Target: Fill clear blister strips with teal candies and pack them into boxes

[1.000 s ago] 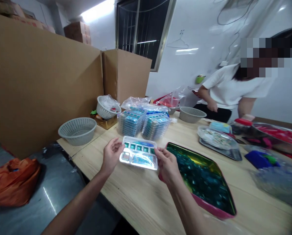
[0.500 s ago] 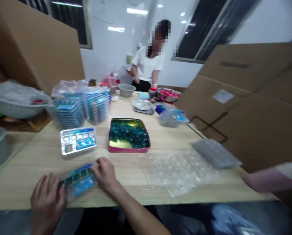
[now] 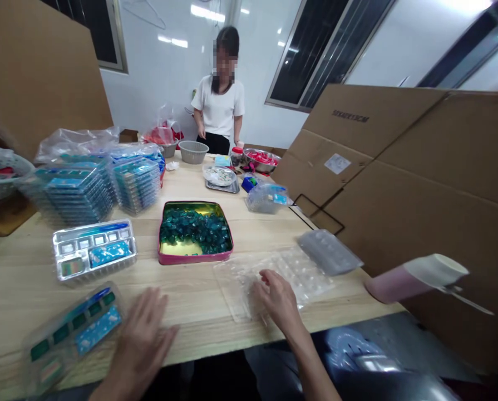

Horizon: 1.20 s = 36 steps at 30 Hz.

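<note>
My left hand (image 3: 142, 337) is palm down and blurred, fingers lengthened and thumb held well apart; I see nothing in its grasp. It is just beside the right end of a see-through case (image 3: 75, 334) filled with green squares, a blue pen and a blue patterned card; whether they touch, I cannot tell. My right hand (image 3: 277, 298) is over the near part of some see-through plastic trays (image 3: 305, 273), its fingers bent. I cannot tell whether they pinch a tray or only rest there.

Both my forearms cross the near edge of the wooden table (image 3: 198, 298), and the filled case's lower corner comes close to that edge. Between my hands I have a strip of pale wood, running up to a pink-rimmed tin (image 3: 195, 259) of green pieces (image 3: 194, 228). Left of the tin is a second case (image 3: 94, 250), with silvery squares in its upper row. On the right, a gray plastic pack (image 3: 330, 252) overlaps the trays' far corner, and a pink bottle (image 3: 399, 281) is near the table's right edge.

Behind the second case I see stacked cases (image 3: 71, 195). A gray basket (image 3: 193, 153) is farther back, before a person (image 3: 219, 106) in a white shirt. Large cardboard (image 3: 432, 184) flanks the table on the right, with dark windows beyond.
</note>
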Motion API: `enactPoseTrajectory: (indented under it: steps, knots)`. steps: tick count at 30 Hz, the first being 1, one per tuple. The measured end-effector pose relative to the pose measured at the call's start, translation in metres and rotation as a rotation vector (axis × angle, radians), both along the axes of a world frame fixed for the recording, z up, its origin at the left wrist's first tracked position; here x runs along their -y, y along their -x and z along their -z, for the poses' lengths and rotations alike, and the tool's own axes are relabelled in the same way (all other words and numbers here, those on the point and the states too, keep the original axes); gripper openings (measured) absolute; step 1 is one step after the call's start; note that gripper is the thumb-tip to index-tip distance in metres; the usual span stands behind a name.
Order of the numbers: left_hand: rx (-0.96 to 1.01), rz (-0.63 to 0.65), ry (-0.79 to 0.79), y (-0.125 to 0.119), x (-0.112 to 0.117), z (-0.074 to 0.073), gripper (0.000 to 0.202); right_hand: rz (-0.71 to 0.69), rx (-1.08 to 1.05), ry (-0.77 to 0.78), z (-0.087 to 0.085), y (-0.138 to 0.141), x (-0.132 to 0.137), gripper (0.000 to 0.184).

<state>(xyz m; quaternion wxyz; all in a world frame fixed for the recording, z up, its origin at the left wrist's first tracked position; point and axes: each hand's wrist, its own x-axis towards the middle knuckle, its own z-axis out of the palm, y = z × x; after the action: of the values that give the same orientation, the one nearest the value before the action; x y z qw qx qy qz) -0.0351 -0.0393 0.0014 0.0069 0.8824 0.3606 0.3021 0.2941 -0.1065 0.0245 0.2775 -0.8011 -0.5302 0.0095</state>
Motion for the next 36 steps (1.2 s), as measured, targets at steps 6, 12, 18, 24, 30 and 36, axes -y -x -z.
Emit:
enactPoseTrajectory:
  steps: [6,12,18,24,30,36]
  knots:
    - [0.094,0.398,0.488,-0.126,0.024,-0.01,0.056,0.035,-0.007,0.044,0.007,-0.002,0.004,0.016]
    - [0.496,0.17,0.854,-0.155,0.021,-0.017,0.024,-0.09,-0.051,-0.158,0.002,0.026,0.008,0.018]
    - [0.763,-0.01,0.865,-0.107,0.031,-0.019,0.008,-0.188,-0.135,-0.276,-0.02,0.051,0.006,0.016]
    - [0.606,-0.248,0.534,-0.025,0.043,0.018,0.023,-0.324,-0.093,-0.198,-0.042,0.026,-0.061,0.013]
    - [0.063,-0.163,0.14,0.003,0.042,0.025,0.033,-0.403,0.223,0.158,-0.031,0.012,-0.152,0.032]
    - [-0.102,-0.176,-0.011,-0.025,0.028,0.017,0.062,-0.508,0.283,0.233,-0.025,0.017,-0.172,0.034]
